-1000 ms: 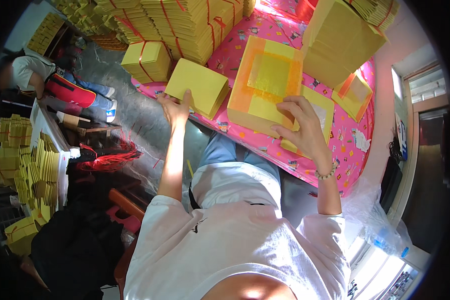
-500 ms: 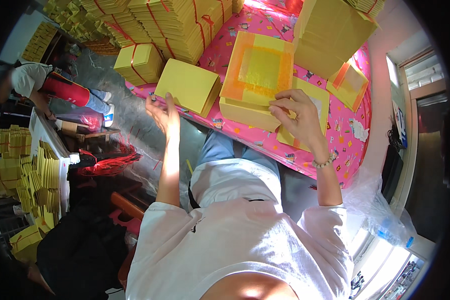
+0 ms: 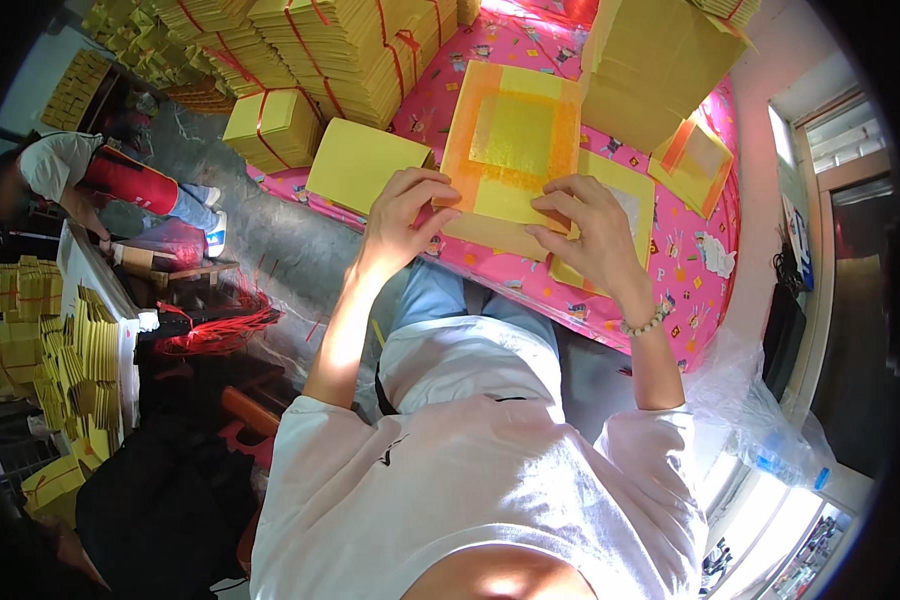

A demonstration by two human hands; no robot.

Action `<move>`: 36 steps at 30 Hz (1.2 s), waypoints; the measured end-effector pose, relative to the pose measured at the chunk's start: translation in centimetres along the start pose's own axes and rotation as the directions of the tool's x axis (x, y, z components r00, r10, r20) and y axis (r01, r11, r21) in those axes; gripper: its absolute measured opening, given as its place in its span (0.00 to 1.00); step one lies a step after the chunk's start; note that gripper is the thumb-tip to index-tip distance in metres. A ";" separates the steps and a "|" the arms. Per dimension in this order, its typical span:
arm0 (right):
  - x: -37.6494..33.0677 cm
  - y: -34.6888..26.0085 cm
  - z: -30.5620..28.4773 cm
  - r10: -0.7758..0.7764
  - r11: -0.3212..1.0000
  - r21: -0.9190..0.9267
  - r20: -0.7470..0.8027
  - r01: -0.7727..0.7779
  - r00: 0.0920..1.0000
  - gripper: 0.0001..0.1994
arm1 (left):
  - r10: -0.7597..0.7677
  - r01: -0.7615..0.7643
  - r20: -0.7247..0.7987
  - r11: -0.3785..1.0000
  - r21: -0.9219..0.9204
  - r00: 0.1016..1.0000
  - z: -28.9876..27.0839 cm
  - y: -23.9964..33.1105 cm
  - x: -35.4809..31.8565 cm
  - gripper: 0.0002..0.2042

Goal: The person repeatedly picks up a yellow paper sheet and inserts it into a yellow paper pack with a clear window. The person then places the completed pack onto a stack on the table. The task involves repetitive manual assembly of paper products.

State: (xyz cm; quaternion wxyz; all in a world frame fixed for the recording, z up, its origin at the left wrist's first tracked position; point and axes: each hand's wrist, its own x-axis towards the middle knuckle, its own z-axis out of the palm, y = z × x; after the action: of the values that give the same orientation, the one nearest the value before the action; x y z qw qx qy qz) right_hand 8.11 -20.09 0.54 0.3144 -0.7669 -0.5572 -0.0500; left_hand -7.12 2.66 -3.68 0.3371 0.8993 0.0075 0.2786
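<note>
On the pink patterned table stands a stack of yellow paper sheets (image 3: 495, 232). Over its top lies a yellow sheet with an orange frame around a shiny yellow window (image 3: 511, 133). My left hand (image 3: 406, 220) grips this sheet at its near left corner, fingers on top and thumb below. At the near right corner my right hand (image 3: 592, 222), with a beaded bracelet on the wrist, pinches the sheet's edge. Left of it is a second yellow paper stack (image 3: 362, 160), partly behind my left hand. A yellow sheet with a pale patch (image 3: 625, 200) lies to the right.
Tall bundles of yellow paper (image 3: 345, 60) tied with red strips fill the table's far left. A big upright yellow stack (image 3: 660, 70) stands far right. A person in a red apron (image 3: 130, 185) bends over a side table. A plastic bag (image 3: 760, 420) hangs at right.
My left hand has left the left-hand paper stack and moved right to the near left corner of the orange-framed sheet. My right hand stays at the near right corner.
</note>
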 end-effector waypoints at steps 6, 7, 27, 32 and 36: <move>0.2 0.1 -0.2 0.001 1.000 -0.016 0.036 0.000 0.999 0.13 | -0.150 0.157 0.054 0.973 -0.172 0.987 -0.6 0.0 0.8 0.07; 0.3 0.1 -0.2 0.004 1.000 -0.005 0.039 -0.004 0.999 0.13 | -0.172 0.181 0.066 0.965 -0.188 0.983 -0.6 0.0 1.0 0.07; 0.7 0.5 -0.7 0.074 0.991 0.102 0.076 -0.082 0.994 0.10 | -0.231 0.256 0.119 0.926 -0.279 0.966 -1.1 0.6 1.8 0.05; 0.9 0.4 -0.8 0.083 0.994 0.064 0.098 -0.090 0.992 0.09 | -0.165 0.170 0.091 0.984 -0.056 0.982 -1.4 1.2 2.2 0.08; 1.0 0.1 -0.9 0.053 0.998 0.040 0.058 -0.055 0.997 0.08 | 0.069 -0.087 0.088 0.973 0.214 0.994 -1.6 3.1 3.2 0.14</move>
State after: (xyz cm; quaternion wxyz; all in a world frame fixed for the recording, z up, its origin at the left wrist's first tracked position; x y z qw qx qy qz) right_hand 8.85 -19.75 1.68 0.3153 -0.7761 -0.5460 -0.0079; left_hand -5.76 1.83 0.78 0.2253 0.9409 -0.0108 0.2528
